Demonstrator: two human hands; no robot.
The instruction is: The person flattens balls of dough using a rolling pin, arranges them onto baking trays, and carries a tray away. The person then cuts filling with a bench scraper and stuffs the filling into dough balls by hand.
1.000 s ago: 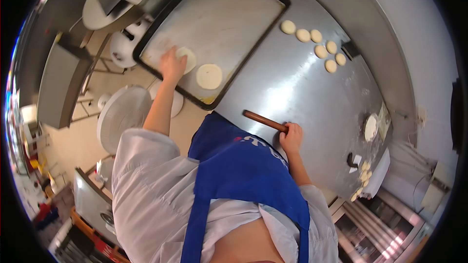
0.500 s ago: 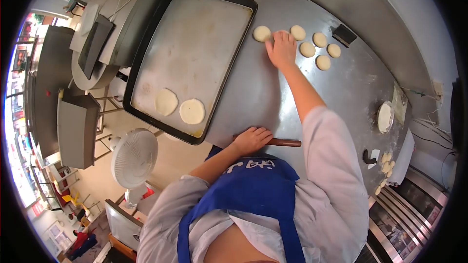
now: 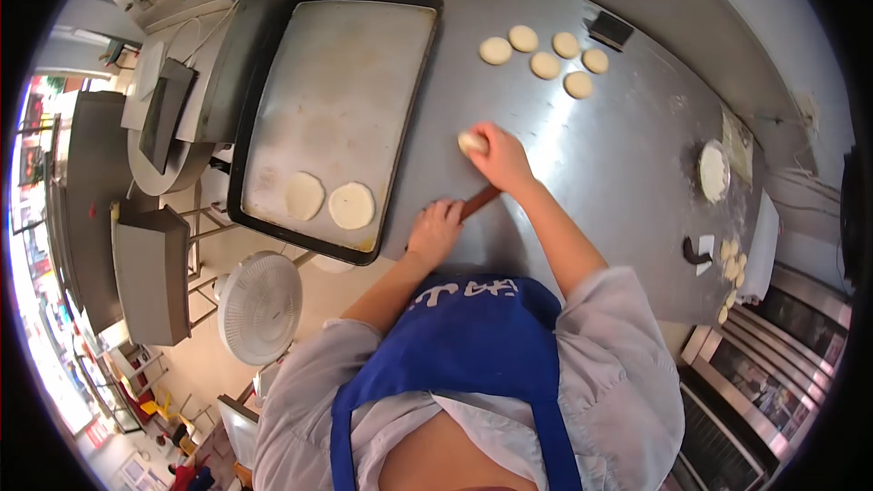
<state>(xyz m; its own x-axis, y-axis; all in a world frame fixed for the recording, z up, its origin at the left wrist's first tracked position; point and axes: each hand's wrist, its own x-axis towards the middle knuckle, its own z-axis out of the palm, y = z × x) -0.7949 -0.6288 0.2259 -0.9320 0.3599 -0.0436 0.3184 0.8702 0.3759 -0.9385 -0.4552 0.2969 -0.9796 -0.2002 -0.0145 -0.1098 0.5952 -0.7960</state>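
Observation:
My right hand (image 3: 498,162) grips a small round dough piece (image 3: 471,142) over the steel worktop (image 3: 618,164). My left hand (image 3: 436,230) lies on a brown wooden rolling pin (image 3: 480,203), its fingers curled over one end. The pin slants up toward my right wrist, which hides its far end. Several thick dough rounds (image 3: 546,65) sit in a loose group beyond my right hand. On the black-rimmed baking tray (image 3: 332,64), left of both hands, two flat rolled dough discs (image 3: 351,206) lie side by side near its close end.
A dark block (image 3: 610,30) stands at the worktop's back edge. At the right are a bowl of white flour (image 3: 714,171), a dark curved tool (image 3: 696,253) and several small dough lumps (image 3: 731,264). A white fan (image 3: 261,307) stands below the tray's left side.
My right hand has come back from the dough group toward me with one dough round in its fingers. My left hand has moved slightly forward, and the rolling pin now slants.

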